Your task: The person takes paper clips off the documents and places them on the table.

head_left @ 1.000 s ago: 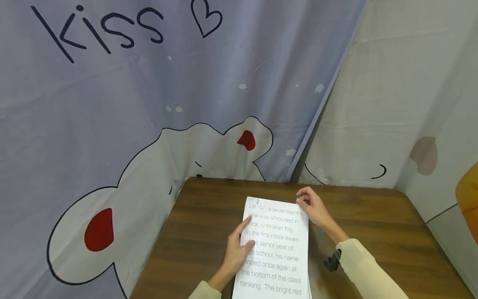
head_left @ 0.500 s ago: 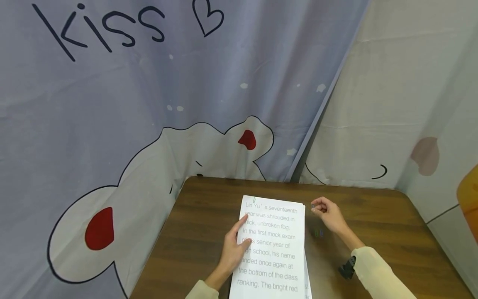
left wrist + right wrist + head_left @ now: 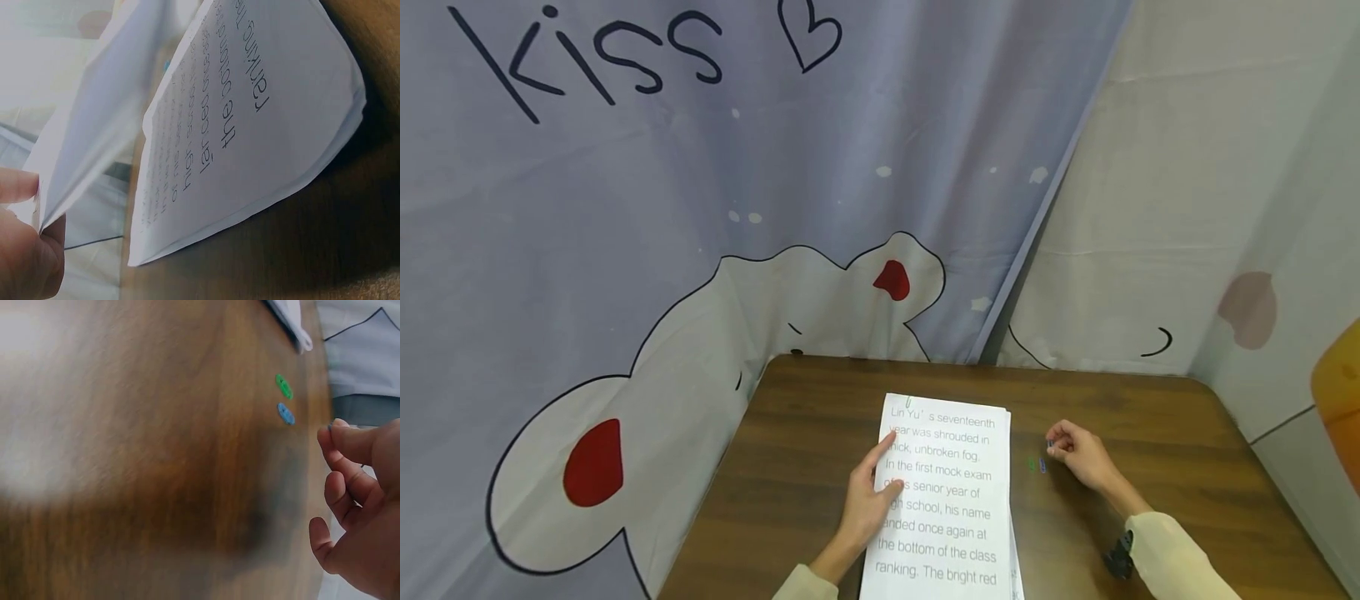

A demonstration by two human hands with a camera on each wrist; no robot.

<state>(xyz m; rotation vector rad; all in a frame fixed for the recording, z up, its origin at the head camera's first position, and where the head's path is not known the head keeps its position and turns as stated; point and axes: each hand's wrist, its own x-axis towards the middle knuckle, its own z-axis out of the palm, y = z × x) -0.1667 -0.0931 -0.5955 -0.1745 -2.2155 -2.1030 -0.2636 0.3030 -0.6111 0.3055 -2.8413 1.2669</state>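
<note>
Your right hand (image 3: pixel 1078 456) pinches a small bluish thing (image 3: pixel 330 427) between thumb and forefinger, its other fingers loosely curled; too little shows to name it. On the desk (image 3: pixel 1120 408), the blue clip (image 3: pixel 1042 466) lies just left of those fingertips and slightly nearer you, with the green clip (image 3: pixel 1031 464) beside it towards the pages (image 3: pixel 955 521). Both long axes run roughly parallel, pointing away from you. Your left hand (image 3: pixel 865 504), farther from the pair, grips the pages' left edge; a 3rd clip (image 3: pixel 907 402) sits at their top.

A curtain (image 3: pixel 850 142) hangs behind a seemingly wooden table (image 3: pixel 1195 442).
</note>
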